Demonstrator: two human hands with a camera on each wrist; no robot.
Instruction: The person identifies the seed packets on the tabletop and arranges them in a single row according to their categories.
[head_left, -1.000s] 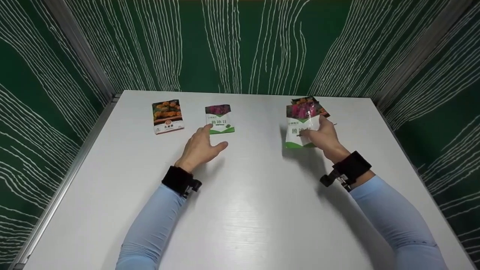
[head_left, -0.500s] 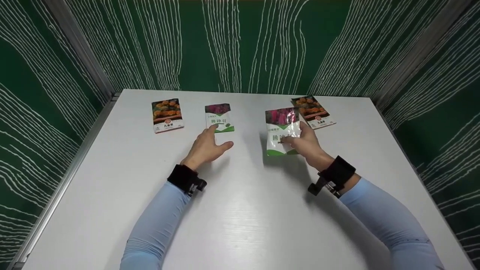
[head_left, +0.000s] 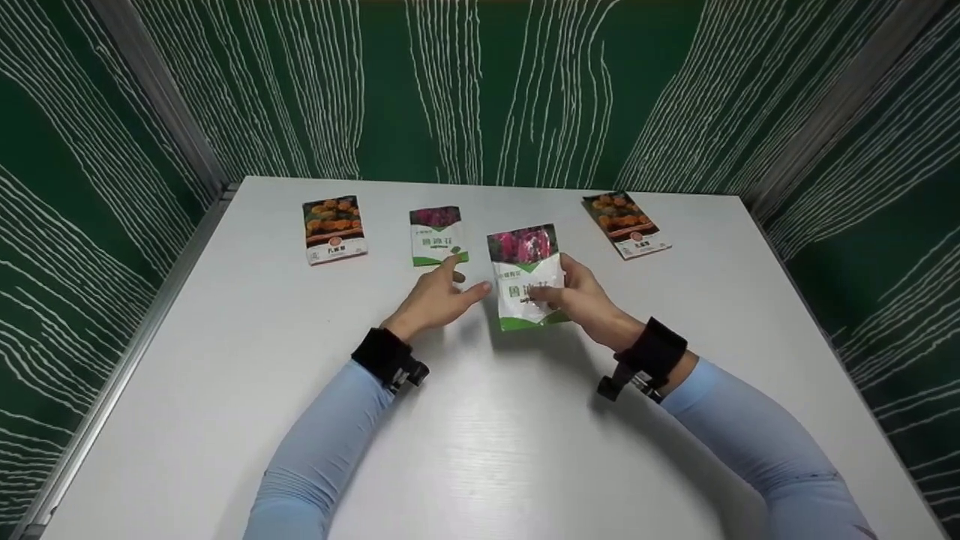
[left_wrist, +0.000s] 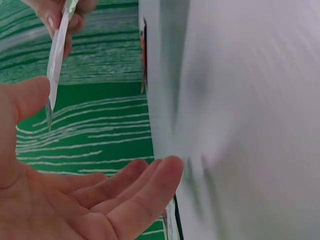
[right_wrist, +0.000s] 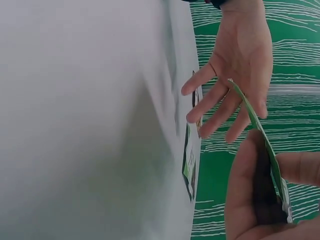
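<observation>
My right hand [head_left: 596, 304] pinches a seed packet [head_left: 523, 249] with pink flowers over a white and green lower part, thumb on its front and fingers behind. The packet is raised over the table, its shadow below. My left hand [head_left: 435, 300] has its fingers extended and thumb spread, the thumb right at the packet's left edge. In the left wrist view the packet [left_wrist: 58, 60] appears edge-on beside that thumb. Behind the left fingertips lies a matching pink-flower packet [head_left: 435, 238], its lower right corner partly covered.
An orange-flower seed packet [head_left: 334, 229] lies at the back left of the white table [head_left: 480, 442]. Another orange-flower packet [head_left: 627, 223] lies tilted at the back right. A green wall [head_left: 495, 90] with white lines stands behind the table.
My right hand has carried the pink-flower packet leftward and nearer, off the back-right orange packet, which is now uncovered. My left hand has shifted right towards it.
</observation>
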